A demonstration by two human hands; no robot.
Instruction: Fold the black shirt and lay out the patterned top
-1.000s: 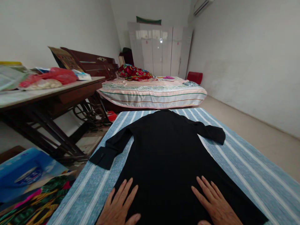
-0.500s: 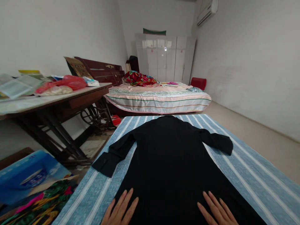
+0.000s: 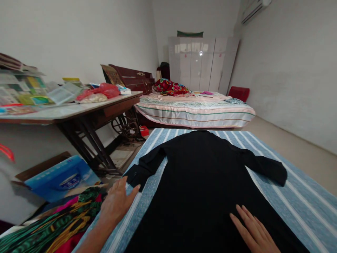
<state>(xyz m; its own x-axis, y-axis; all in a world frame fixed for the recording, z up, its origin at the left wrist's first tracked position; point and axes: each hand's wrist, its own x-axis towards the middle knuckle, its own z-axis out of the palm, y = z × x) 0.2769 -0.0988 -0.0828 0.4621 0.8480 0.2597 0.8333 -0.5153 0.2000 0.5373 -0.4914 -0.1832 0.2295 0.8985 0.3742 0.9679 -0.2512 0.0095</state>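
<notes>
Head view: my left hand (image 3: pixel 117 202) had left the body of the black shirt (image 3: pixel 205 186). Half a second and a full second earlier, both hands lay flat on it, one per side. Now the left was out at the cuff (image 3: pixel 137 175) of the left-side sleeve, thumb spread from the fingers, fingers close together, tips right at the cuff's near edge. Couldn't tell if they touched it.

Right hand (image 3: pixel 255 230) hadn't left the shirt: flat on the lower right part, palm down, fingers extended and slightly apart, gripping nothing. Heel of it was cut off by the frame edge.

Shirt layout was unchanged: spread out on the blue-and-white striped cover (image 3: pixel 297 207), collar end away from me, sleeves out to both sides, lower end past the bottom of frame. Right-side sleeve (image 3: pixel 268 168) untouched.

Camera had swung left, so everything sat further right in frame. More of the treadle sewing machine table (image 3: pixel 65 110) showed, including a see-through box (image 3: pixel 23 88) on its left end. Red plastic bag (image 3: pixel 107 90) was on the same top as before. Blue carton (image 3: pixel 70 177) and green-and-yellow cords (image 3: pixel 58 219) were on my left, beside the cover, with more of the cords in view.
</notes>
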